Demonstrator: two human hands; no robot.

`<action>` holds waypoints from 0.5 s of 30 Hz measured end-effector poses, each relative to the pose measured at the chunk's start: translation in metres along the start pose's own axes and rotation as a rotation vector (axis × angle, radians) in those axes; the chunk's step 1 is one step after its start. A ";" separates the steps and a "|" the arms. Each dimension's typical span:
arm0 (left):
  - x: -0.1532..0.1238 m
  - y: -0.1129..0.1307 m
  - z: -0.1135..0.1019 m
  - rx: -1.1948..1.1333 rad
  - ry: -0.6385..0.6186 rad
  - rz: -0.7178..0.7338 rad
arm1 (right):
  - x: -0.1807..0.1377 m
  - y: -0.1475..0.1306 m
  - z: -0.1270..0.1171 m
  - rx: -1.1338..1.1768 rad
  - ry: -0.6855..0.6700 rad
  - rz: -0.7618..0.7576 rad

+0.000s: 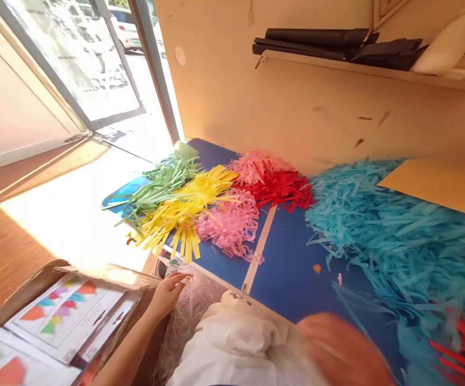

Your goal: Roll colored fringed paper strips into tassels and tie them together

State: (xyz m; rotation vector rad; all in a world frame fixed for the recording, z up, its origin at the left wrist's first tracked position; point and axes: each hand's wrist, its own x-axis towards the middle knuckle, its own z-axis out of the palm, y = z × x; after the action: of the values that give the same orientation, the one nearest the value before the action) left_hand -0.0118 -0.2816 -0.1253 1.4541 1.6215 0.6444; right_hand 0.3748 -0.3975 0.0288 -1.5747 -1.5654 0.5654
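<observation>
Cardboard box [107,273] at 8 o'clock, flaps open; inside lie printed sheets [61,316] w/ coloured triangle shapes. Any text on them is too small to read.

The person's left hand [170,292] is at 7 o'clock, at the near edge of the blue desk [292,268]. Its grip is loose, fingers apart and lightly curled, tips at the top of a bunch of pale paper shreds [186,321] but not clamped on it. The bunch hangs below the desk edge, btwn the box and a white cloth [232,343]. Its strands run approx 12-to-6; ends are hidden.

Right hand [337,348] at 5 o'clock is a blur, so its grip can't be told.

On the desk toward 12 o'clock: green strips [160,185], yellow strips [184,209] fanning toward 7, pink shreds [230,222], red shreds [280,187]. Blue shreds [397,241] are heaped at 3 o'clock.
</observation>
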 end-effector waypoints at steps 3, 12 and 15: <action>-0.021 0.028 -0.010 -0.076 0.002 0.030 | -0.012 -0.018 0.097 0.165 -0.436 -0.004; -0.066 0.077 -0.041 -0.468 -0.027 0.032 | 0.030 -0.005 0.242 0.158 -0.757 0.078; -0.069 0.074 -0.057 -0.641 0.081 -0.042 | 0.019 0.006 0.232 0.164 -0.752 0.136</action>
State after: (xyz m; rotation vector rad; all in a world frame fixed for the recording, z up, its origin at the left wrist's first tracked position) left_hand -0.0223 -0.3253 -0.0178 0.9276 1.3222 1.0890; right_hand 0.1963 -0.3232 -0.1016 -1.4195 -1.8767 1.4469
